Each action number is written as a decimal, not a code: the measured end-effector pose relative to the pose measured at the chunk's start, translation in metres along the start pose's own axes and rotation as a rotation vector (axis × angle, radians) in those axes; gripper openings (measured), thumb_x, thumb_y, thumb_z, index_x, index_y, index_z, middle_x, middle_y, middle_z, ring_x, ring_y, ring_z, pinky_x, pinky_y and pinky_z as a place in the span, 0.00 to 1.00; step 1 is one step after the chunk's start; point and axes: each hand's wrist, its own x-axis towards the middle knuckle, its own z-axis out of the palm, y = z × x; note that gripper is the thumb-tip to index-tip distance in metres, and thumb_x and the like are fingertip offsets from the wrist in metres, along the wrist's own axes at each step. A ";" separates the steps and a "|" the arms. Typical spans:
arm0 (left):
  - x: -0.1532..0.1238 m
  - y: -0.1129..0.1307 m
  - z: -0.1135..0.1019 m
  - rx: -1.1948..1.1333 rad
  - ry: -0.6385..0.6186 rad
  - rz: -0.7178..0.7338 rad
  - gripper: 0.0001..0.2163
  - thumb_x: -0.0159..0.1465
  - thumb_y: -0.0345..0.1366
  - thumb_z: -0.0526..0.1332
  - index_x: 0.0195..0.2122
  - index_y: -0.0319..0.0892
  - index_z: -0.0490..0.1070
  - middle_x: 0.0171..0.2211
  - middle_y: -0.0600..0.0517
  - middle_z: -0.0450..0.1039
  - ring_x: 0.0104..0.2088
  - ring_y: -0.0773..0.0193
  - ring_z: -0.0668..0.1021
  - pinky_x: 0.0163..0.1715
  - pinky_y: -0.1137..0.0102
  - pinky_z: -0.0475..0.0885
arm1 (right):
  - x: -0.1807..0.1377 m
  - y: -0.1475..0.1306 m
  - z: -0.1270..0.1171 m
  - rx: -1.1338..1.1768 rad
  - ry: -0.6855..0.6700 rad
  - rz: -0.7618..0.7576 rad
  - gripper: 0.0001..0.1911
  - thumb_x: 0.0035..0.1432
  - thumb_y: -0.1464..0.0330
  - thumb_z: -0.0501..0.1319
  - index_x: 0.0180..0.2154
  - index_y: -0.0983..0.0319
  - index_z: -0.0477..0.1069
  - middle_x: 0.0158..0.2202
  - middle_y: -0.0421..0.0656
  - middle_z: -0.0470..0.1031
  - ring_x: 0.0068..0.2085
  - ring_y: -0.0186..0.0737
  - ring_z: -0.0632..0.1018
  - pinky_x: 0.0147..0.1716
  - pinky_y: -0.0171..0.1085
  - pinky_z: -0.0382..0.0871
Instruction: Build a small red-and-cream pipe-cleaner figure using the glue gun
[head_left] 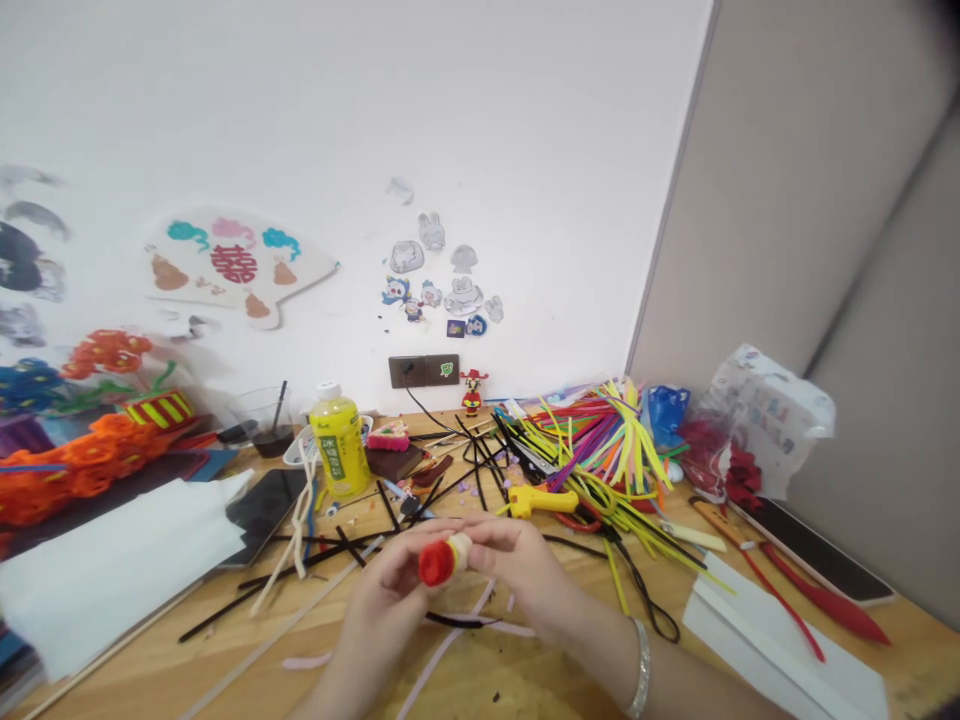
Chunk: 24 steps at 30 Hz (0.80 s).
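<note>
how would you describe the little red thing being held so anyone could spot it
On the wooden table strewn with pipe cleaners, look front and middle, where the left hand and right hand meet. Held between them is the small fuzzy piece: stubby, red at one end, cream at the other, unlike the long, thin ones lying around it.

Left hand (379,600) and right hand (517,560) meet at six o'clock, fingertips pinched together, forearms converging.

Bright, even light on the white wall (525,120); soft shadows; left edge blurred, corners bowed, bench (750,560) sharper.
</note>
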 end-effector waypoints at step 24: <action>0.004 0.004 0.011 -0.101 0.065 -0.364 0.17 0.38 0.37 0.72 0.29 0.41 0.74 0.30 0.51 0.78 0.35 0.59 0.77 0.39 0.69 0.71 | 0.001 0.001 -0.008 -0.620 0.164 -0.467 0.06 0.55 0.73 0.57 0.27 0.62 0.71 0.27 0.41 0.70 0.32 0.37 0.72 0.32 0.35 0.66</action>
